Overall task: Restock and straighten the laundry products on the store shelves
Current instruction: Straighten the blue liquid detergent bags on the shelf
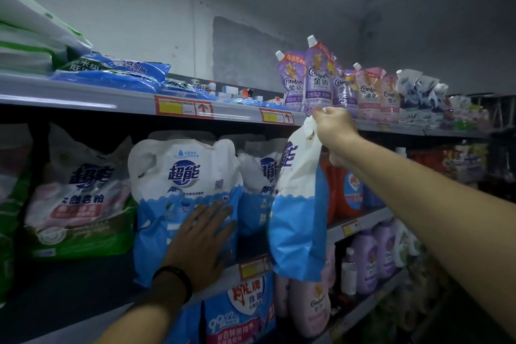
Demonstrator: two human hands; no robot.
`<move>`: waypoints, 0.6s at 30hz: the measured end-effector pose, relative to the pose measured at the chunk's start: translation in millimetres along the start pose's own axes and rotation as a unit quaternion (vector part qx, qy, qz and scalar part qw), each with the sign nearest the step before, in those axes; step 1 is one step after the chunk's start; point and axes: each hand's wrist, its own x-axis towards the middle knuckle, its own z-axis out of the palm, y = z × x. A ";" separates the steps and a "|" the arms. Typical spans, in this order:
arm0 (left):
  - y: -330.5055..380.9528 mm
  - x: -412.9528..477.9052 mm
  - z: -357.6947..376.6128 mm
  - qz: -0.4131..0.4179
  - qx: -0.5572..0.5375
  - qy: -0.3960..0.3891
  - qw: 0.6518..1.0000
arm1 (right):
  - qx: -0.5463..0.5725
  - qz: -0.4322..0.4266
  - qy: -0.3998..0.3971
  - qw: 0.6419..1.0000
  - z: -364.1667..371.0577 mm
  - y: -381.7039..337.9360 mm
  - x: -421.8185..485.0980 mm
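My right hand (333,127) grips the top handle of a white-and-blue detergent powder bag (300,209), which hangs in the air in front of the middle shelf. My left hand (202,243) lies flat, fingers spread, against the lower blue part of a matching bag (184,187) that stands upright on the middle shelf (83,285). A third bag of the same kind (258,190) stands behind, between the two. A black band sits on my left wrist.
A pink-and-green powder bag (81,198) stands left of the pressed bag. Purple and pink Comfort spout pouches (315,81) line the top shelf (139,102), with flat blue bags (111,72) at its left. Orange jugs (349,190) and purple bottles (374,257) fill the right.
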 end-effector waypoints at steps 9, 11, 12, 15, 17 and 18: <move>54.2 7.3 -73.1 -0.131 -0.447 0.024 0.885 | 0.053 0.057 -0.157 0.985 -71.2 -13.6 -36.8; 80.7 8.8 -91.9 -0.169 -0.626 -0.053 0.759 | 0.087 0.047 -0.186 0.977 -85.2 -17.9 -41.9; 92.6 10.4 -95.1 -0.174 -0.682 -0.086 0.705 | 0.105 0.041 -0.197 0.974 -92.3 -20.7 -44.5; 122.4 15.4 -89.2 -0.169 -0.793 -0.113 0.574 | 0.143 0.005 -0.215 0.966 -113.2 -21.6 -45.7; 133.4 21.1 -89.1 -0.181 -0.841 -0.112 0.498 | 0.182 -0.018 -0.222 0.958 -123.8 -16.4 -42.1; 135.6 23.2 -90.4 -0.181 -0.854 -0.115 0.474 | 0.198 -0.024 -0.229 0.953 -127.8 -14.1 -41.4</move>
